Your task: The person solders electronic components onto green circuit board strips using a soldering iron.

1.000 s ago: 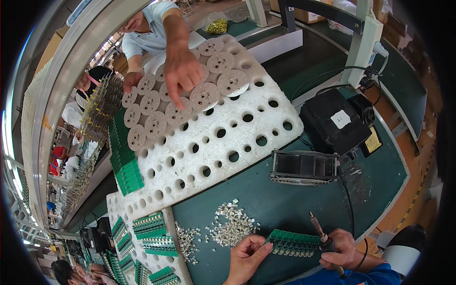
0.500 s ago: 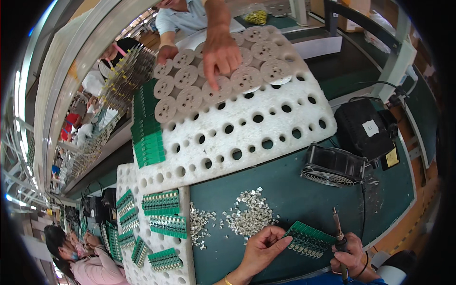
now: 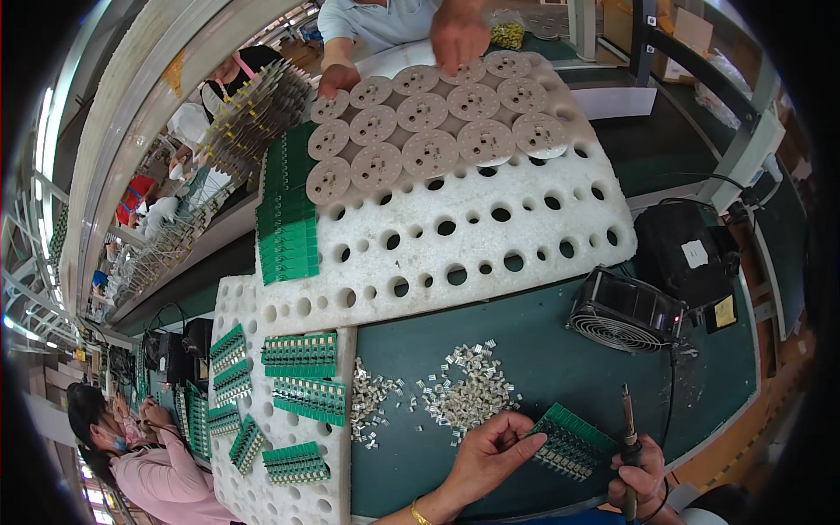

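Observation:
My left hand (image 3: 492,455) pinches the left edge of a green circuit board panel (image 3: 570,444) between thumb and fingers, above the dark green mat. My right hand (image 3: 641,479) is wrapped round the handle of a soldering iron (image 3: 629,429), its metal tip pointing up. The iron stands just right of the panel; whether they touch I cannot tell. Beyond my left hand lies a heap of small silvery metal parts (image 3: 468,391), with a smaller heap (image 3: 371,398) to its left.
Several board panels (image 3: 299,355) lie on a white foam sheet (image 3: 341,420). Farther off, a perforated foam board (image 3: 472,227) bears round discs (image 3: 376,164) and green strips (image 3: 289,210); a co-worker's hand (image 3: 459,39) reaches over it. A black fan (image 3: 626,306) and a black box (image 3: 678,254) stand right.
The co-worker's hand has drawn back from the nearer discs to the far row. The view has shifted slightly. My hands keep the panel and the soldering iron nearly in place.

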### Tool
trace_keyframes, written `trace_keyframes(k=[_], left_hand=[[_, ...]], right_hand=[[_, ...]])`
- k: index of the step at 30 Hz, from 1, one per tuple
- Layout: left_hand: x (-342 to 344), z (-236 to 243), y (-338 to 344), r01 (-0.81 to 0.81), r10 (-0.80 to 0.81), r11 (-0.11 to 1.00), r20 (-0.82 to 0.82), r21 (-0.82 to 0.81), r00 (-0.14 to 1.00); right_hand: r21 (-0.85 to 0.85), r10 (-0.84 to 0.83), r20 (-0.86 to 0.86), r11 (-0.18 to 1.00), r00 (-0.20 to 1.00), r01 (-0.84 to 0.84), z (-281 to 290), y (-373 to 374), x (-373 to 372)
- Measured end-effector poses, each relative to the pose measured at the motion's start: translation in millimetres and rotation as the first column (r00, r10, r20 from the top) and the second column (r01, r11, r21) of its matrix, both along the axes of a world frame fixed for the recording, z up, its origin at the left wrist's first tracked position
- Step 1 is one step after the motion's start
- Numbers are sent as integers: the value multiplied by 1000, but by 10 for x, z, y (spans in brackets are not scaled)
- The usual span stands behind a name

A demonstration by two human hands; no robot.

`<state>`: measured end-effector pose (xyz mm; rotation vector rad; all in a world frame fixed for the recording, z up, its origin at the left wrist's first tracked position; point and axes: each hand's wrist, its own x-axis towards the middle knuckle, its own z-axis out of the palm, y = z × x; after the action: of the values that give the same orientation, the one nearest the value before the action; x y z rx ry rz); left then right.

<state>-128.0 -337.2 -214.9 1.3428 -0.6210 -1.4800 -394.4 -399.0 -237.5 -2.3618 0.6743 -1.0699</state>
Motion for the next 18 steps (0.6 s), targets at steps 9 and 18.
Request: trace_keyframes(k=[9, 18], left_hand=[[-35, 14, -30, -13, 13, 999, 2, -32, 1000], [-46, -45, 13, -45, 46, 997, 23, -57, 999]], right_hand=[[0, -15, 22, 1000, 1000, 15, -42, 21, -11], [-15, 202, 132, 979, 971, -201, 63, -161, 134]])
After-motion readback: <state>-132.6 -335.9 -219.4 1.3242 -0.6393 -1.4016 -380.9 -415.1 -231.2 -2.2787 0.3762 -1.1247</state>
